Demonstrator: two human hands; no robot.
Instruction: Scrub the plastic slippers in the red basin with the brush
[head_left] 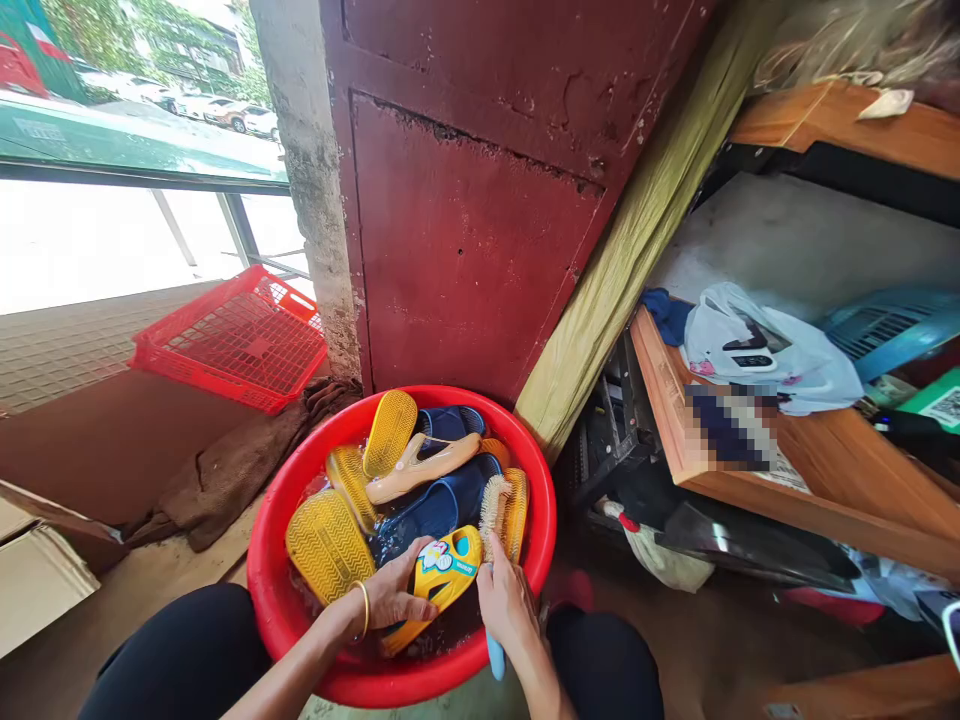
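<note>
A red plastic basin (274,590) sits between my knees, holding water and several shoes. My left hand (390,590), with a gold bangle on its wrist, grips a yellow child's slipper (442,575) with a cartoon print. My right hand (506,600) is shut around a scrubbing brush (495,512) with pale bristles and a blue handle, its bristles pointing up near the slipper. Navy slippers (427,510), a beige sandal (420,468) and yellow-soled shoes (328,545) lie piled in the basin.
A red plastic crate (240,340) leans by a concrete pillar (315,180) and a dented red metal panel (465,240). A brown cloth (225,480) lies on the floor. To the right, a wooden shelf (675,420) holds a white plastic bag (765,345).
</note>
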